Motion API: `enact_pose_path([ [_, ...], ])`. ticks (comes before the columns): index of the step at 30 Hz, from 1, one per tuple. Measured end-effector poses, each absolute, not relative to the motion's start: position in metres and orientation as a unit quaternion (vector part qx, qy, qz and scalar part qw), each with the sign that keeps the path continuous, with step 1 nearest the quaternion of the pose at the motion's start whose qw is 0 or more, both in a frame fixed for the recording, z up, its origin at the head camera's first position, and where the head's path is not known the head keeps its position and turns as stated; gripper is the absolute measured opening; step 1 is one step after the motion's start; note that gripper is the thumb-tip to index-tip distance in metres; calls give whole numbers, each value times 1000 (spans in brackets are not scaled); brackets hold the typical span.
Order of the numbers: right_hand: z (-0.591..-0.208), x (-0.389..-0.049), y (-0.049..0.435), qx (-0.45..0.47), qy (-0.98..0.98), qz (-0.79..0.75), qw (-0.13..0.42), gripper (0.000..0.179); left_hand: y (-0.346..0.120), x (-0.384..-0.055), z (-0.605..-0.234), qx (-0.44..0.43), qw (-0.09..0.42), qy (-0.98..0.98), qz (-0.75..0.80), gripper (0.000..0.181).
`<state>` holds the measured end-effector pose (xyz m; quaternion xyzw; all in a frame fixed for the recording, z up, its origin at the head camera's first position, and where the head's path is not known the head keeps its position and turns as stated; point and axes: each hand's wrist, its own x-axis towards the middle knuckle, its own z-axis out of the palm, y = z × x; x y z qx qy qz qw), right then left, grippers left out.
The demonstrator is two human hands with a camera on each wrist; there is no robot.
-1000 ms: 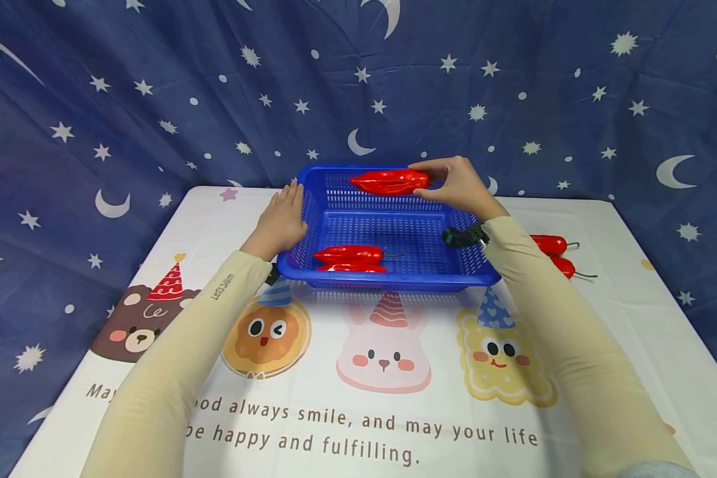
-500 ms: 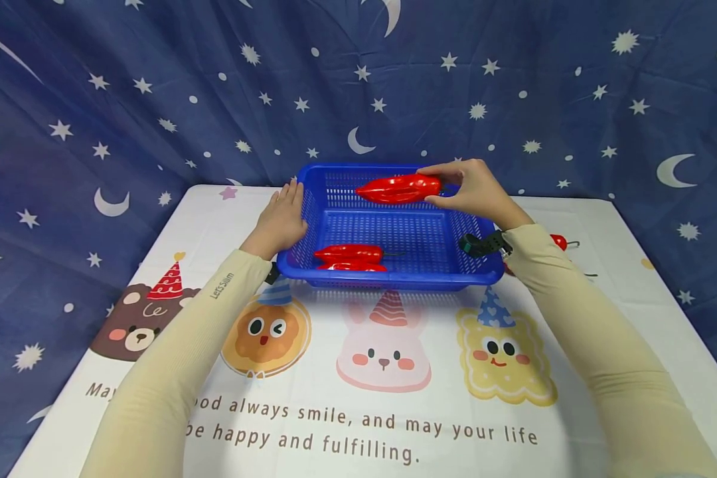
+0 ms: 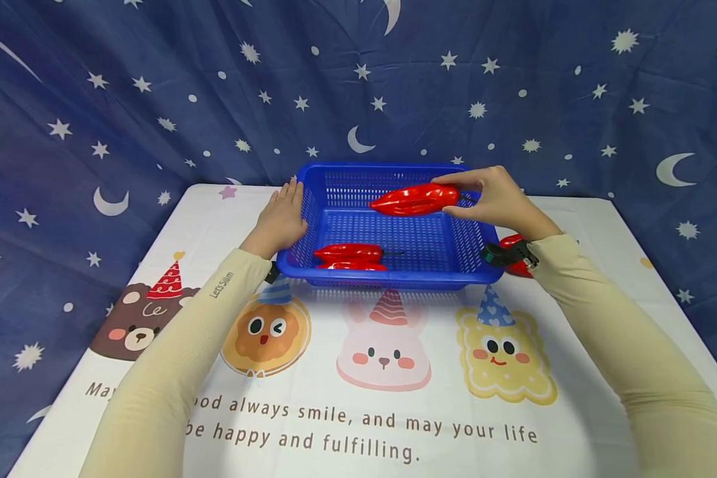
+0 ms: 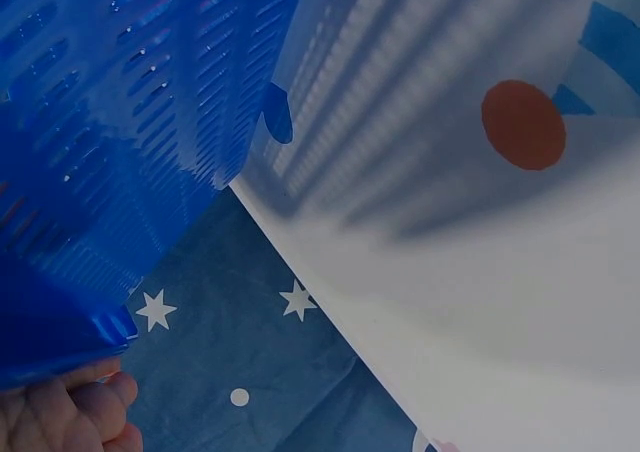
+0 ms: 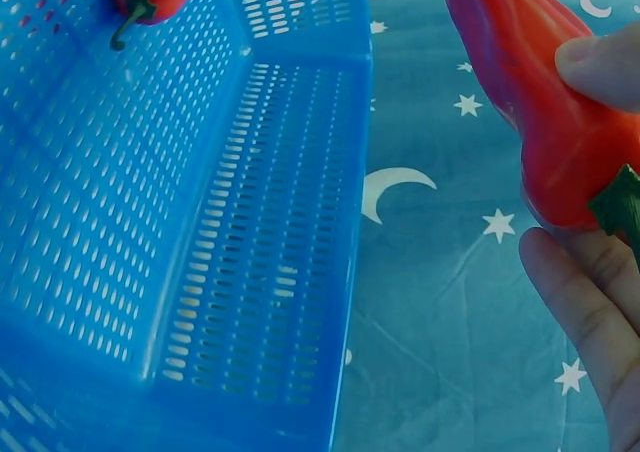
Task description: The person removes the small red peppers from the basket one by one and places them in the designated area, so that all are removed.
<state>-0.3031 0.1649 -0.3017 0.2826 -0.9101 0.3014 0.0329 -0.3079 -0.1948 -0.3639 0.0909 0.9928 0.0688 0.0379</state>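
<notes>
My right hand (image 3: 496, 196) pinches a long, glossy red pepper (image 3: 418, 200) near its stem end, thumb on one side and fingers on the other. The pepper lies sideways over the back right of a blue plastic basket (image 3: 388, 275), its tip pointing left. In the right wrist view the same red pepper (image 5: 540, 92) shows its green stem cap between thumb and fingers. Two more red peppers (image 3: 349, 253) rest inside the basket by its front wall. My left hand (image 3: 281, 222) lies along the basket's left rim with fingers straight; the left wrist view shows its fingers (image 4: 95, 412) at the rim.
Right of the basket, red peppers (image 3: 518, 260) lie on the table, partly hidden behind my right wrist. A white cloth with cartoon prints (image 3: 385, 421) covers the table. Behind stands a dark blue curtain (image 3: 311, 73) with stars and moons.
My right hand has moved to the right and slightly nearer, carrying the red pepper away from the basket's back rim. My left hand has stayed on the left rim.
</notes>
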Motion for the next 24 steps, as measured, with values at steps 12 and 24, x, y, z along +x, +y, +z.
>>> enact_pose_path([
  [12, -298, -289, 185, 272, -920, 280, 44, 48, -195, -308, -364, 89, 40, 993, 71, 71],
  [24, -301, -281, 209, 254, -921, 292, 49, 48, -195, -309, -366, 87, 41, 992, 76, 71],
])
